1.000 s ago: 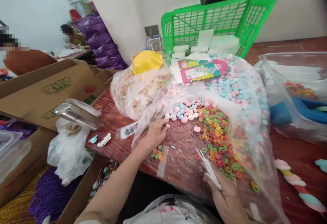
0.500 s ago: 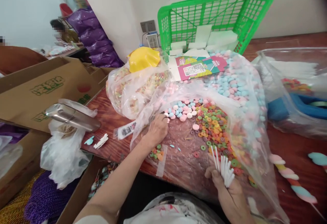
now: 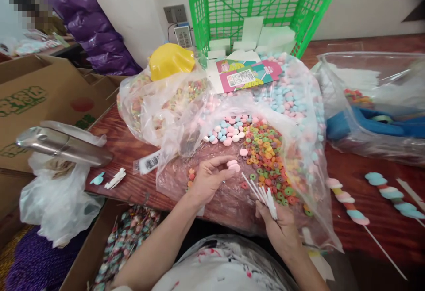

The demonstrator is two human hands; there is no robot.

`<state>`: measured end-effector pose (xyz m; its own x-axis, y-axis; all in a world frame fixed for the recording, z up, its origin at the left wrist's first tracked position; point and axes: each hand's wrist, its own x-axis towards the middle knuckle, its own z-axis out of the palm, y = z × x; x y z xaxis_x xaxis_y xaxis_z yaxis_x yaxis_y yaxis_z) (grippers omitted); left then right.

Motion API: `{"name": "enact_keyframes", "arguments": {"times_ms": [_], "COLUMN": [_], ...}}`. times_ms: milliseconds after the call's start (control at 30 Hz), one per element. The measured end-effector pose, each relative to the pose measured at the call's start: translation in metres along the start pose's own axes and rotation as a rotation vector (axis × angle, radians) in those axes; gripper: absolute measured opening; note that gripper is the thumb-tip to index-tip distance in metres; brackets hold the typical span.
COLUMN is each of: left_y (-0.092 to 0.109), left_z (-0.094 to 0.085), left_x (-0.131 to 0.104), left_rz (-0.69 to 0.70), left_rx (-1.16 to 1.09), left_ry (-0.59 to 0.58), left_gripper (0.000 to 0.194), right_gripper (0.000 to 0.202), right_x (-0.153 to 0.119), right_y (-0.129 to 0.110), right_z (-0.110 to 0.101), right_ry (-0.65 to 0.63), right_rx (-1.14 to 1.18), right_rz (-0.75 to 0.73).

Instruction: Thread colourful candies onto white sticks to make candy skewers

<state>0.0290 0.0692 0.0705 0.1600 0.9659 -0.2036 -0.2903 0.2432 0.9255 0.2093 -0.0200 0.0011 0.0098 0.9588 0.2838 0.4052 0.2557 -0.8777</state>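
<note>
Between the thumb and fingers of my left hand (image 3: 210, 180) are pink candies (image 3: 233, 166). My right hand (image 3: 277, 225) is closed round a bundle of white sticks (image 3: 265, 196); one stick points up toward the pink candies, its tip just short of them. Loose pink, blue and white candies (image 3: 227, 131) lie beyond my hands on clear plastic. Beside them is a pile of small coloured rings (image 3: 265, 156). Candy skewers (image 3: 347, 198) rest on the table at the right.
A green basket (image 3: 252, 5) stands at the back, with a clear bin (image 3: 375, 67) at the right. A steel flask (image 3: 66, 145) lies at the left near a cardboard box (image 3: 40, 92). An open box of skewers (image 3: 133, 233) sits below the table edge. A person is at the far left.
My left hand has moved right from the loose candies and now holds pink ones. My right hand has brought the sticks closer to it. The view has shifted to the right.
</note>
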Motion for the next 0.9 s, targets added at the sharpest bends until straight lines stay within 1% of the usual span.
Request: {"name": "enact_keyframes", "arguments": {"times_ms": [100,167,300,367,400,533,567,600,667,800,833,867,900], "left_y": [-0.002,-0.003,-0.009,-0.012,-0.014,-0.018,-0.019,-0.02,-0.022,-0.024,-0.024,-0.023,-0.022], "left_z": [0.004,0.005,0.002,-0.002,-0.004,-0.013,-0.015,-0.017,-0.02,-0.018,-0.016,-0.014,-0.013], "left_x": [-0.004,-0.006,-0.008,-0.008,-0.008,-0.007,-0.006,-0.005,-0.005,-0.007,-0.008,-0.009,-0.011], "left_rz": [-0.033,-0.038,0.005,0.089,0.158,0.511,0.565,0.59,0.556,0.365,0.348,0.36,0.399], "left_rx": [-0.092,-0.131,-0.123,-0.028,0.051,0.427,0.491,0.531,0.544,0.412,0.399,0.406,0.432], "left_ry": [0.016,0.031,0.071,0.072,0.066,-0.004,-0.024,-0.037,-0.03,0.007,-0.001,-0.016,-0.035], "left_gripper": [0.032,0.032,0.033,0.03,0.028,0.019,0.018,0.018,0.019,0.023,0.023,0.022,0.021], "right_gripper": [0.026,0.028,0.03,0.029,0.028,0.026,0.025,0.025,0.025,0.026,0.026,0.026,0.027], "right_x": [0.001,0.003,0.005,0.006,0.007,0.008,0.008,0.007,0.006,0.001,0.0,0.0,0.0], "right_y": [-0.003,-0.006,-0.01,-0.011,-0.011,-0.014,-0.015,-0.016,-0.018,-0.019,-0.019,-0.019,-0.02], "right_z": [-0.001,-0.001,-0.002,-0.002,-0.002,-0.002,-0.002,-0.002,-0.001,0.004,0.006,0.008,0.01], "right_ry": [-0.054,-0.068,-0.099,-0.121,-0.131,-0.168,-0.168,-0.161,-0.133,-0.117,-0.115,-0.111,-0.103], "right_rx": [-0.009,-0.026,-0.059,-0.072,-0.08,-0.092,-0.083,-0.068,-0.036,0.009,0.008,0.0,-0.015], "right_rz": [-0.023,-0.016,0.021,0.042,0.056,0.097,0.1,0.098,0.088,0.077,0.082,0.089,0.1]}}
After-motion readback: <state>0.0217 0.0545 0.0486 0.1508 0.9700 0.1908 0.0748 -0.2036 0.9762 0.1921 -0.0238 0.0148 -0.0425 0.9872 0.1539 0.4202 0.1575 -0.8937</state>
